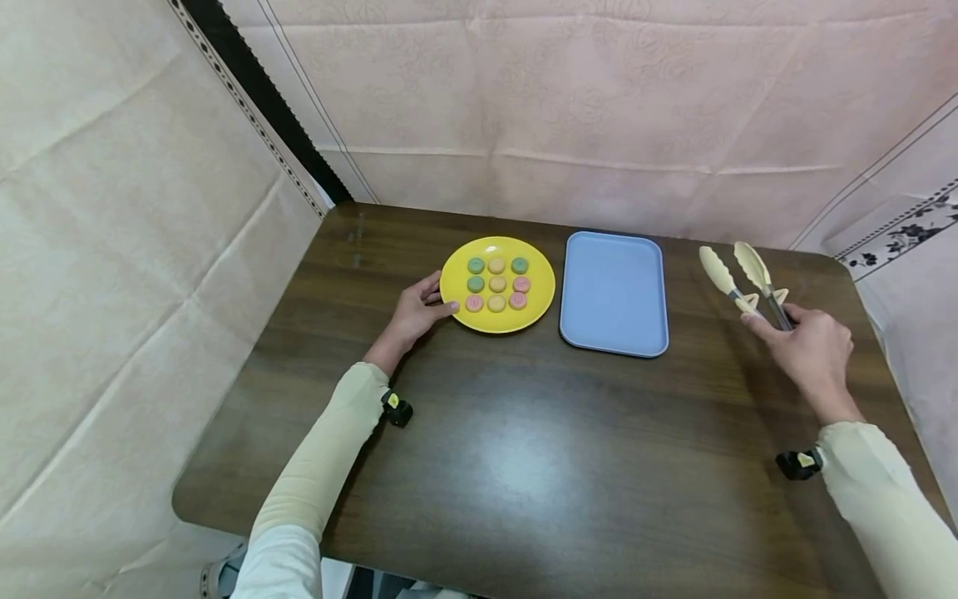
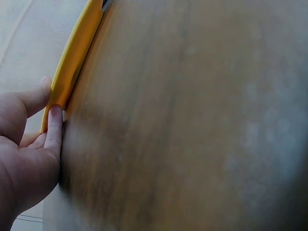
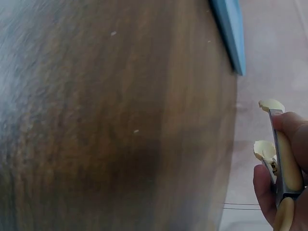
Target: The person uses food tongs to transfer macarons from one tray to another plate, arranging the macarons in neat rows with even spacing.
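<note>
My left hand point(image 1: 416, 313) pinches the left rim of a yellow plate point(image 1: 540, 309), thumb above and fingers at the edge below. In the left wrist view the plate's rim point(image 2: 74, 57) sits between thumb and fingers. Several small round pieces lie on the plate in rows, green point(image 1: 476, 265), cream point(image 1: 497, 284) and pink point(image 1: 518, 300); they look like button-shaped cookies. Over the table's right side my right hand point(image 1: 814, 351) grips a pair of tongs point(image 1: 771, 291) with cream tips spread apart. The right wrist view shows the tongs point(image 3: 286, 163) between thumb and fingers.
A blue rectangular tray point(image 1: 614, 293) lies just right of the plate, with a narrow gap between them. Both stand near the far edge of the dark wooden table point(image 1: 479, 499). Pale cloth point(image 1: 599, 100) hangs behind the table and along its sides.
</note>
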Motion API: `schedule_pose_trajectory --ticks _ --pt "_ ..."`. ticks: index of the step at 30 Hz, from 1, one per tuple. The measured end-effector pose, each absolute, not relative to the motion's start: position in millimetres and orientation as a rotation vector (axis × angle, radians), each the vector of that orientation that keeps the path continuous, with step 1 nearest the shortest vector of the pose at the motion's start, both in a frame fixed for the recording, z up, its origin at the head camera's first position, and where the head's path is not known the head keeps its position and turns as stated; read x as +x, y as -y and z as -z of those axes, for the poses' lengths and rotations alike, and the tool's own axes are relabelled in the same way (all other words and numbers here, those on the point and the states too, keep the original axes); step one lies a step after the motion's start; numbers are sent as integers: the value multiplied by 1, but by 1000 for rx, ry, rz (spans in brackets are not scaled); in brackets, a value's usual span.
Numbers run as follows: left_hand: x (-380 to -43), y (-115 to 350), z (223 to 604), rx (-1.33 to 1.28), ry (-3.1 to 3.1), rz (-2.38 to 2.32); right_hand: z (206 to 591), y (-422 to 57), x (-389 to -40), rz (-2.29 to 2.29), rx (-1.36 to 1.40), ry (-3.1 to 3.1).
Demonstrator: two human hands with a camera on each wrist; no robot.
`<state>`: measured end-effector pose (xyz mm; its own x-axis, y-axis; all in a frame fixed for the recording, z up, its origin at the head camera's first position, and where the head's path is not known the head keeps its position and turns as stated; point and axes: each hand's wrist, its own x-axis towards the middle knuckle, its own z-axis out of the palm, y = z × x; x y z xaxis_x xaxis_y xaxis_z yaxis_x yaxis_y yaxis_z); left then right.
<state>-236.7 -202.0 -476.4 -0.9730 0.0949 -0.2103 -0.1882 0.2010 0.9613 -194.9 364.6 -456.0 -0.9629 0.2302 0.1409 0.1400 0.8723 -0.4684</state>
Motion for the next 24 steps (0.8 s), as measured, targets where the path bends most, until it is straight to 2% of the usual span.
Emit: schedule_pose_trajectory --ticks 13,24 --pt "-237 201 476 -83 -2253 -1838 470 -369 -197 -665 -282 2936" --pt "-251 206 506 -120 -2247 -1876 468 -358 -195 -502 -352 3134"
